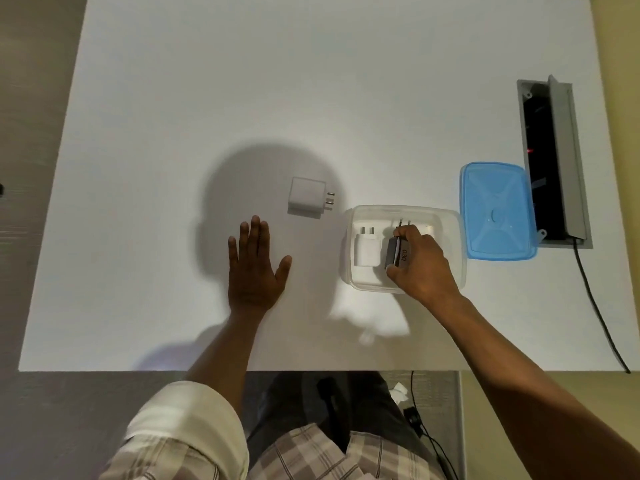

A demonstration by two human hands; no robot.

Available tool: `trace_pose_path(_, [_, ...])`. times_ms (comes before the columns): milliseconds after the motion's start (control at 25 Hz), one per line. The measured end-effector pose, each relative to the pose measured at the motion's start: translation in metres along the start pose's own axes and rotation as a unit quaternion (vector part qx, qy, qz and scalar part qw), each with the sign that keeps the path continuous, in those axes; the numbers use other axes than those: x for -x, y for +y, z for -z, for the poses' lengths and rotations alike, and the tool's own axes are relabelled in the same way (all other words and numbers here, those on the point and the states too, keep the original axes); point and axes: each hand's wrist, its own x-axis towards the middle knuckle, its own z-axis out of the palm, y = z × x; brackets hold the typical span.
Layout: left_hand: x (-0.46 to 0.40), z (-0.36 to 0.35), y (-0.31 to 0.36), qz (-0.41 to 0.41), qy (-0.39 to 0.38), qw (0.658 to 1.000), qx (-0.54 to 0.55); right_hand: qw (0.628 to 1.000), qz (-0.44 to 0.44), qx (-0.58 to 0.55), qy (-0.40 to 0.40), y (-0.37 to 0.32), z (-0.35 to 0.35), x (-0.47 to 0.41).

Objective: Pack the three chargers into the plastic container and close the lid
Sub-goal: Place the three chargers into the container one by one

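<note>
Grey charger (398,256) gripped by right hand (420,265) inside container (453,237) (left hand (254,271) flat, empty).

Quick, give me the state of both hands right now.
Left hand: open, flat on the table, holding nothing.
Right hand: closed on the grey charger, inside the plastic container.

The right hand (420,263) covers most of the grey charger (396,255) and the clear plastic container (360,216)'s right half; its label is unreadable.

Blue lid (497,211), white chargers (306,197), clear container (450,244), plaid shirt (311,455).
</note>
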Motion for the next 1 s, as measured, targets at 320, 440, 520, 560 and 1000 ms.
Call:
trace_pose_path(320, [-0.003, 0.0, 0.001, 0.016, -0.005, 1.0, 0.009, 0.998, 0.015, 0.055, -0.028, 0.016, -0.015, -0.02])
trace_pose_path(440, [-0.003, -0.001, 0.0, 0.018, 0.0, 1.0, 0.012, 1.0, 0.021, 0.011, 0.004, 0.017, -0.021, -0.017])
trace_pose_path(520, [-0.003, -0.001, -0.001, 0.019, 0.001, 1.0, 0.013, 0.999, 0.023, -0.014, 0.025, 0.017, -0.022, -0.015])
trace_pose_path(560, [-0.003, -0.001, -0.001, 0.02, 0.001, 1.0, 0.012, 0.999, 0.026, -0.023, 0.032, 0.017, -0.023, -0.015])
trace_pose_path(1000, [-0.005, -0.002, -0.001, 0.023, -0.004, 1.0, 0.013, 0.997, 0.02, -0.069, -0.015, 0.008, -0.014, -0.013])
